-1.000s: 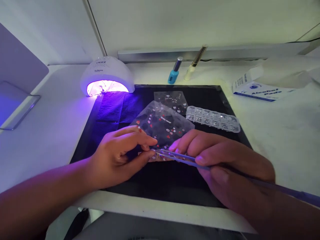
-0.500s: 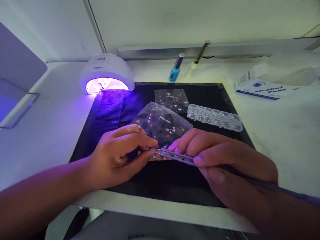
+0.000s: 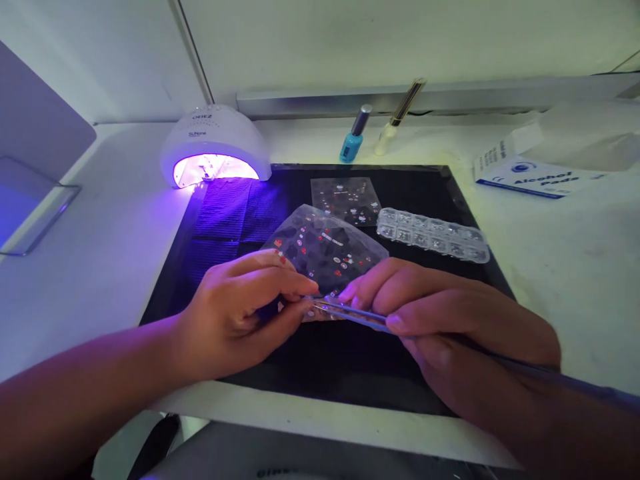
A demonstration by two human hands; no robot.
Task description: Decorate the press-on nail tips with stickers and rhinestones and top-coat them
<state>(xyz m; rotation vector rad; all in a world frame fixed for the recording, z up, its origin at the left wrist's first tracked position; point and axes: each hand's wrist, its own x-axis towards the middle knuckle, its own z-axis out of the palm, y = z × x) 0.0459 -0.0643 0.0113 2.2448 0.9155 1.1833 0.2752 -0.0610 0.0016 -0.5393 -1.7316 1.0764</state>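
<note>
My left hand [image 3: 250,310] is closed, thumb and forefinger pinched together at something too small to make out. My right hand [image 3: 445,327] grips a pair of tweezers [image 3: 363,319], whose tips reach to the left thumb and forefinger. Beneath the fingertips lies a clear sheet of nail stickers [image 3: 320,243] with small red and white designs; its near edge is partly hidden by both hands. Just behind it is a smaller clear sticker sheet [image 3: 345,200]. To the right of the sheets rests a clear compartment case [image 3: 433,235] with small shiny pieces inside.
A lit white nail lamp [image 3: 215,143] stands at the back left beside a dark paper towel [image 3: 220,217]. Blue [image 3: 352,143] and pale [image 3: 385,140] polish bottles stand behind the black mat [image 3: 410,187]. An alcohol pads box [image 3: 530,177] is at the right.
The view has shifted very slightly, so the things appear a little further right. The tweezers' tips stay by the left fingertips, with both hands nearly still.
</note>
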